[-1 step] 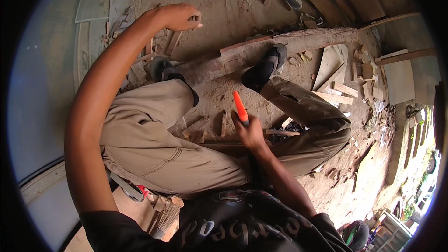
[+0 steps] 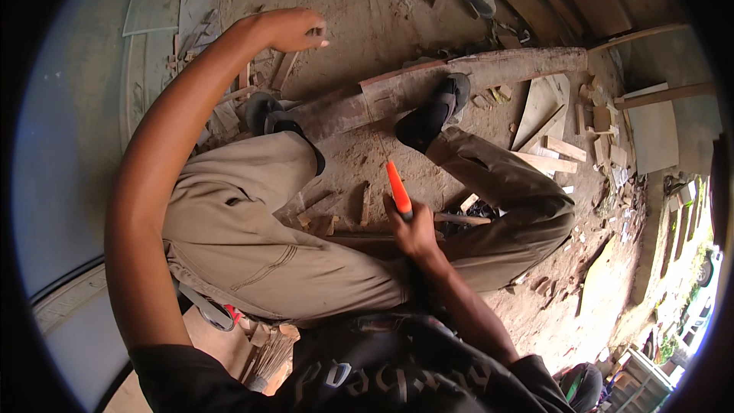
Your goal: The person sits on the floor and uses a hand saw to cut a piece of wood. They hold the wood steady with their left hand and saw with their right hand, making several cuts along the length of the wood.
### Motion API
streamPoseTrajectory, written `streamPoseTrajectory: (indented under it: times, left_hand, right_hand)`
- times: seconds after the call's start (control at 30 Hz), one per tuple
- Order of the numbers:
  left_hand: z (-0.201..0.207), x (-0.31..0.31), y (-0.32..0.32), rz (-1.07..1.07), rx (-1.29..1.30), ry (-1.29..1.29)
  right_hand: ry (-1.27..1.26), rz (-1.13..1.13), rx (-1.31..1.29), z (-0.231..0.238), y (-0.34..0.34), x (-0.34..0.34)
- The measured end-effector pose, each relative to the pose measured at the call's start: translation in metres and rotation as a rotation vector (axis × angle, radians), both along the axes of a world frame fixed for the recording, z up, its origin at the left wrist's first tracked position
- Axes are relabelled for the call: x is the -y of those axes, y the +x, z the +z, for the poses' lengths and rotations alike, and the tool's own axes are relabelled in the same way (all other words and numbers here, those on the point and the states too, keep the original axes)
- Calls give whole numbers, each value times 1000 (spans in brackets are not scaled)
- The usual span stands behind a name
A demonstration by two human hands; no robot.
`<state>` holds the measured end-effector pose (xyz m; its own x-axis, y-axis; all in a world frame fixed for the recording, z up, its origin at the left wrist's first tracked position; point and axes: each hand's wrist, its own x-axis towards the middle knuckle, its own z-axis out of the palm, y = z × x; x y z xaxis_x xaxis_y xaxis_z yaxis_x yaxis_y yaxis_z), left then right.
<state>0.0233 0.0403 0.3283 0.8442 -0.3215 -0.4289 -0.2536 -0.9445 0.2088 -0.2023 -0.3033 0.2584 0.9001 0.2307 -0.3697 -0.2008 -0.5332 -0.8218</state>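
On the dirt floor [image 2: 336, 61], a long plank [image 2: 527, 63] lies at my 2 shoes [image 2: 432, 115]; how much of it is worked, I cannot tell. My left grip [image 2: 298, 28] curls loosely apart, seemingly empty; my right grip [image 2: 415, 231] clamps the orange tool [image 2: 397, 187] nearer me.

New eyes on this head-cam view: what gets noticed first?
The bright orange thing with a dark end, gripped in the right hand near the picture's middle. Next, the bare left arm sweeping up the left side to a curled left hand near the top. Then the long wooden board lying across the upper middle.
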Motion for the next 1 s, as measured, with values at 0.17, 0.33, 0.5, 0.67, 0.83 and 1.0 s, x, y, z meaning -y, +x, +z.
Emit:
streamPoseTrajectory:
  times: [0.17,0.33,0.5,0.67,0.83,1.0]
  left_hand:
    - [-22,-5,6,-50,-112,356]
    - [21,24,12,-93,3,55]
    - [17,11,2,-14,90,-43]
    - [-5,-2,-1,-147,146,85]
    - [-1,49,8,-60,-57,90]
    - [-98,70,5,159,26,361]
  right_hand:
    - [-43,7,19,-50,64,-35]
    - [21,-70,94,-55,123,-69]
    - [99,-79,-50,12,48,-18]
    - [258,-172,173,-3,52,27]
    - [343,-363,272,-17,66,38]
    - [394,-377,239,-37,72,42]
